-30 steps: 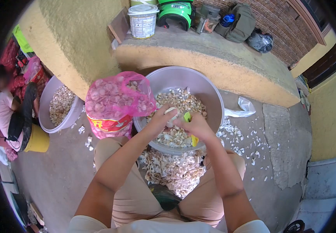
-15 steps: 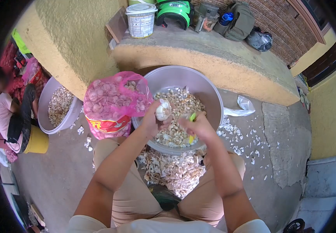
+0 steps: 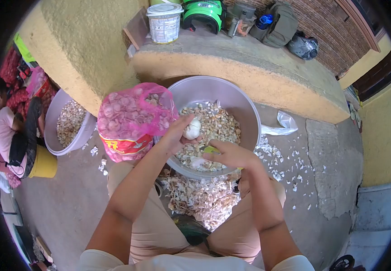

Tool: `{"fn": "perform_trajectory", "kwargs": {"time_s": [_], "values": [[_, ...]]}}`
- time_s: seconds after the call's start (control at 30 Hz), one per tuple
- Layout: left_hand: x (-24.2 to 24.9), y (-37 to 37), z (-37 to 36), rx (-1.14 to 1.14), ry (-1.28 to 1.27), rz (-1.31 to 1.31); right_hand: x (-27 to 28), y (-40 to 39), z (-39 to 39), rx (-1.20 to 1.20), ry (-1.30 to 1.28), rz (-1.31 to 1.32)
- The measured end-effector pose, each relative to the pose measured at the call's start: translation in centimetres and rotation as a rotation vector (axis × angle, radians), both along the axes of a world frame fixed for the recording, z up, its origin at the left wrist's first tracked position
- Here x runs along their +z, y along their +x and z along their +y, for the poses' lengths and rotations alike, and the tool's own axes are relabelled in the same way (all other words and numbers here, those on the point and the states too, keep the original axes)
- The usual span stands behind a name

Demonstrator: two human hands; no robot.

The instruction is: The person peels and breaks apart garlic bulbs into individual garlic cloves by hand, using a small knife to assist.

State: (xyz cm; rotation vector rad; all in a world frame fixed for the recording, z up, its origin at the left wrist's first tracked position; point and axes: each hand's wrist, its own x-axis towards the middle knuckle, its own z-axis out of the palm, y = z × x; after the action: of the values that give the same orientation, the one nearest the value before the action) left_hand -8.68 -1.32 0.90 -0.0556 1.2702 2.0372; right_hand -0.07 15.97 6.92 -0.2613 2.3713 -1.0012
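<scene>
My left hand [image 3: 173, 137] is closed round a whole white garlic bulb [image 3: 192, 129], held over the left part of a large grey-purple basin [image 3: 246, 106]. Loose garlic cloves [image 3: 213, 115] cover the basin's bottom. Just right of the bulb, apart from it, my right hand [image 3: 233, 154] grips a small yellow-green tool [image 3: 210, 149]; its working end cannot be made out. A blurred whitish piece [image 3: 198, 162] shows beside the right fingers. Against the basin's left side stands a pink mesh bag [image 3: 118, 119] full of garlic bulbs.
Between my legs lies a heap of garlic skins [image 3: 200, 198]. More skin scraps [image 3: 274, 156] and a white plastic bag [image 3: 282, 125] are on the floor at right. At left a person [image 3: 12, 126] sits on a yellow bucket [image 3: 44, 162] by another basin [image 3: 84, 131]. A concrete ledge [image 3: 245, 67] runs behind.
My right hand has come down and slightly left, and the tool in it has tilted. The bulb in my left hand has turned and shifted slightly. A whitish piece now shows by my right fingers.
</scene>
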Motion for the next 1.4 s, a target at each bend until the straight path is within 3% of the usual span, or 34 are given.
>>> {"fn": "perform_trajectory", "kwargs": {"time_s": [0.17, 0.27, 0.37, 0.47, 0.57, 0.67, 1.27, 1.4], "values": [[0.3, -0.2, 0.0, -0.091, 0.048, 0.005, -0.3, -0.1, 0.4, 0.004, -0.101, 0.131], [0.1, -0.3, 0.1, -0.149, 0.085, 0.037, -0.9, -0.4, 0.5, -0.235, -0.192, 0.107], [-0.1, -0.3, 0.3, -0.19, 0.085, 0.078, -1.3, -0.7, 0.8, -0.271, -0.225, 0.185], [1.3, 0.1, 0.3, -0.187, 0.029, 0.09, 0.1, -0.8, 0.7, -0.363, -0.285, 0.031], [1.6, 0.1, 0.1, -0.22, -0.014, 0.156, -0.9, -1.1, 0.6, -0.374, -0.139, 0.223], [1.1, 0.3, 0.4, -0.211, -0.115, 0.252, -1.7, -1.2, 0.1, -0.297, -0.132, 0.4], [0.3, 0.3, 0.7, -0.134, -0.201, 0.285, -1.0, -1.1, -1.2, -0.203, 0.134, 0.398], [-0.3, 0.2, 0.7, -0.113, -0.19, 0.261, -1.7, -1.1, -1.4, -0.099, 0.205, 0.545]]}}
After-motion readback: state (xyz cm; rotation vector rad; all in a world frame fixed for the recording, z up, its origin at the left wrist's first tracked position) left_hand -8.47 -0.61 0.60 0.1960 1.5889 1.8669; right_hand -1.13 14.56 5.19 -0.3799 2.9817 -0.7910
